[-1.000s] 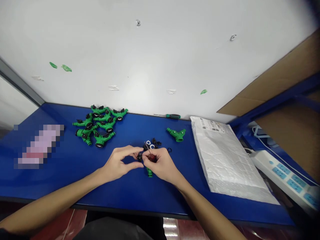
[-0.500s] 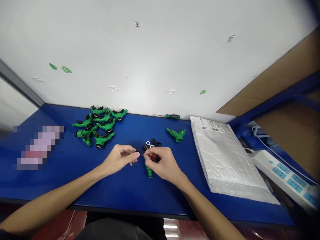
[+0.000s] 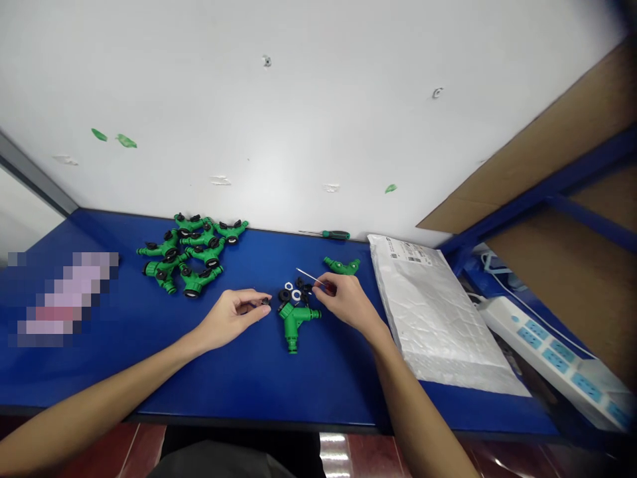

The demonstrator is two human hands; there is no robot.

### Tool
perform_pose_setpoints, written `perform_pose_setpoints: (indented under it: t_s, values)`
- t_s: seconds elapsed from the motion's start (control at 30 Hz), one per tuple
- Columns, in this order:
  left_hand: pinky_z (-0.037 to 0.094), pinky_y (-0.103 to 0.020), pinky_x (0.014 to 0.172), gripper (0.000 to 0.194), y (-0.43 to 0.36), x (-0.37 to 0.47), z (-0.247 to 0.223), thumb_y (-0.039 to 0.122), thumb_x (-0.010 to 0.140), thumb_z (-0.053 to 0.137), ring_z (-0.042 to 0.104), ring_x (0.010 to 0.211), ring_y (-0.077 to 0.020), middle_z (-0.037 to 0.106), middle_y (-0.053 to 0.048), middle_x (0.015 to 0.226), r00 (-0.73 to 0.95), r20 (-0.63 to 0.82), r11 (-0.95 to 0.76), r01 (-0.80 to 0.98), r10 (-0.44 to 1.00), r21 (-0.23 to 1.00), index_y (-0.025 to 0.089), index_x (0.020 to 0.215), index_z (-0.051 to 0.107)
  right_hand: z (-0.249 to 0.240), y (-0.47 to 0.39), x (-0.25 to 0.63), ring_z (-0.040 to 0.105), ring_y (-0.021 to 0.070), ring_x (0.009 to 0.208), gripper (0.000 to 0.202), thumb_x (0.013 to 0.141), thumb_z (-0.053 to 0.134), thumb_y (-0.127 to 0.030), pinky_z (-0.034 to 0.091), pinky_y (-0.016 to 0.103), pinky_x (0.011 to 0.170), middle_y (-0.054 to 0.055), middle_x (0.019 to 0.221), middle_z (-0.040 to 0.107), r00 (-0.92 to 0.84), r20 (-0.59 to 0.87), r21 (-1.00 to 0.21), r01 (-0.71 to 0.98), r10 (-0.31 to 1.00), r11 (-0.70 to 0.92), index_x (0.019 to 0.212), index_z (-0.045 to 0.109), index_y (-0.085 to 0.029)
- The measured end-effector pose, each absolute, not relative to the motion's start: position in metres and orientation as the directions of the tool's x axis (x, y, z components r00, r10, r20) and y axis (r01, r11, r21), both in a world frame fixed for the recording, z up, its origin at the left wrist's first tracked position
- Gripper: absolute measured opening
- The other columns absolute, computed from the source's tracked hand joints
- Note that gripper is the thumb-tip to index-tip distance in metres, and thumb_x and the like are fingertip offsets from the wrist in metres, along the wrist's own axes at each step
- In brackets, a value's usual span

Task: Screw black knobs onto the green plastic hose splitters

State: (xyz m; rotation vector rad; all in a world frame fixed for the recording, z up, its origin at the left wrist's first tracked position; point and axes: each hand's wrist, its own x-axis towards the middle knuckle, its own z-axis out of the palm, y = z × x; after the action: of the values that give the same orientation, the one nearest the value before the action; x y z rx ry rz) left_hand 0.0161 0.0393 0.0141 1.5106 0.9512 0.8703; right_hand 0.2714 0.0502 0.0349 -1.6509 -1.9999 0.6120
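Observation:
My left hand [image 3: 236, 317] pinches a small black part [image 3: 265, 301] between thumb and fingertips; its exact kind is too small to make out. A screwdriver [image 3: 307, 273] with a reddish handle lies in my right hand [image 3: 343, 297], its thin shaft pointing up and left. Between the hands a green Y-shaped hose splitter [image 3: 292, 321] rests on the blue table. Just above it are a white hex ring [image 3: 288, 287], a white washer [image 3: 296, 295], a black ring [image 3: 283, 295] and small black pieces. Another green splitter body [image 3: 341, 266] lies beyond my right hand, partly hidden by it.
Several green splitters with black valve levers [image 3: 199, 279] are grouped at the back left. A green-and-black screwdriver [image 3: 336, 235] lies along the white wall. At right are a white padded envelope [image 3: 432, 318] and a power strip [image 3: 547, 352]. A blurred-out item [image 3: 70, 292] is far left.
My right hand has moved right and up with the screwdriver, away from my left hand, uncovering the green splitter. The left hand still pinches the small black part. The view has shifted slightly.

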Motion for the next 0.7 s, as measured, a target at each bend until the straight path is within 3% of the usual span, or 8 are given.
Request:
perform_pose_setpoints:
  t_s: [0.07,0.17,0.27,0.33,0.43,0.5,0.6,0.7]
  values:
    - [0.054,-0.028,0.062,0.03,0.039,0.017,0.016,0.038,0.082,0.068,0.062,0.063,-0.0151,0.072,-0.007,0.077,0.441,0.031,-0.086,0.107,0.897,0.991,0.013,0.094,0.077,0.039,0.044,0.265,0.044,0.011,0.051,0.023,0.086,0.058,-0.034,0.034,0.023,0.051,-0.003,0.057,0.051,-0.202,0.09,-0.702,0.682,0.975,0.206,0.087,0.07,-0.015]
    - [0.054,-0.029,0.062,0.036,0.037,0.023,0.02,0.044,0.088,0.06,0.064,0.062,-0.0164,0.073,-0.008,0.072,0.523,0.024,-0.087,0.097,0.852,0.991,0.013,0.081,0.077,0.041,0.031,0.25,0.038,0.0071,0.046,0.039,0.081,0.069,-0.042,0.032,0.02,0.045,-0.004,0.064,0.054,-0.384,0.099,-0.864,0.425,0.918,0.271,0.11,0.068,-0.016]
    - [0.055,-0.03,0.064,0.046,0.035,0.029,0.022,0.049,0.091,0.053,0.065,0.062,-0.0179,0.071,-0.008,0.066,0.583,0.023,-0.096,0.094,0.812,0.991,0.014,0.069,0.073,0.04,0.023,0.235,0.041,0.0076,0.048,0.027,0.085,0.067,-0.039,0.034,0.021,0.048,-0.001,0.065,0.06,-0.483,0.204,-0.869,0.312,0.851,0.385,0.097,0.073,-0.016]
    - [0.054,-0.029,0.059,0.049,0.034,0.031,0.021,0.051,0.092,0.05,0.063,0.057,-0.0169,0.07,-0.007,0.063,0.596,0.016,-0.103,0.112,0.803,0.988,0.014,0.067,0.072,0.039,0.023,0.233,0.043,0.0092,0.05,0.026,0.091,0.061,-0.036,0.035,0.022,0.051,0.001,0.062,0.061,-0.48,0.256,-0.831,0.334,0.839,0.445,0.082,0.073,-0.015]
    - [0.051,-0.028,0.056,0.041,0.031,0.033,0.018,0.048,0.091,0.053,0.059,0.056,-0.0152,0.069,-0.007,0.071,0.546,0.023,-0.135,0.167,0.838,0.977,0.014,0.08,0.073,0.038,0.031,0.246,0.042,0.0098,0.051,0.026,0.091,0.059,-0.033,0.035,0.023,0.051,0.002,0.063,0.062,-0.415,0.216,-0.792,0.455,0.884,0.407,0.079,0.073,-0.014]
    - [0.052,-0.031,0.066,0.035,0.027,0.034,0.017,0.047,0.086,0.062,0.061,0.071,-0.0188,0.068,-0.008,0.088,0.476,0.07,-0.224,0.275,0.877,0.935,0.016,0.101,0.071,0.038,0.039,0.261,0.045,0.0108,0.053,0.025,0.089,0.059,-0.033,0.036,0.023,0.053,0.003,0.066,0.064,-0.343,0.144,-0.749,0.575,0.928,0.329,0.082,0.073,-0.013]
    - [0.051,-0.043,0.085,0.059,0.019,0.04,0.014,0.05,0.078,0.068,0.058,0.103,-0.0297,0.061,-0.012,0.117,0.464,0.14,-0.388,0.498,0.875,0.776,0.021,0.128,0.056,0.038,0.05,0.283,0.05,0.0134,0.058,0.023,0.087,0.059,-0.03,0.038,0.025,0.059,0.003,0.067,0.065,-0.27,0.067,-0.651,0.717,0.961,0.247,0.082,0.073,-0.013]
    - [0.047,-0.051,0.092,0.067,0.014,0.048,0.011,0.051,0.078,0.067,0.054,0.111,-0.0348,0.058,-0.013,0.123,0.526,0.121,-0.464,0.589,0.842,0.662,0.022,0.135,0.049,0.034,0.055,0.294,0.05,0.0142,0.06,0.019,0.085,0.059,-0.026,0.037,0.027,0.06,0.002,0.066,0.063,-0.27,0.041,-0.615,0.752,0.962,0.237,0.08,0.074,-0.014]
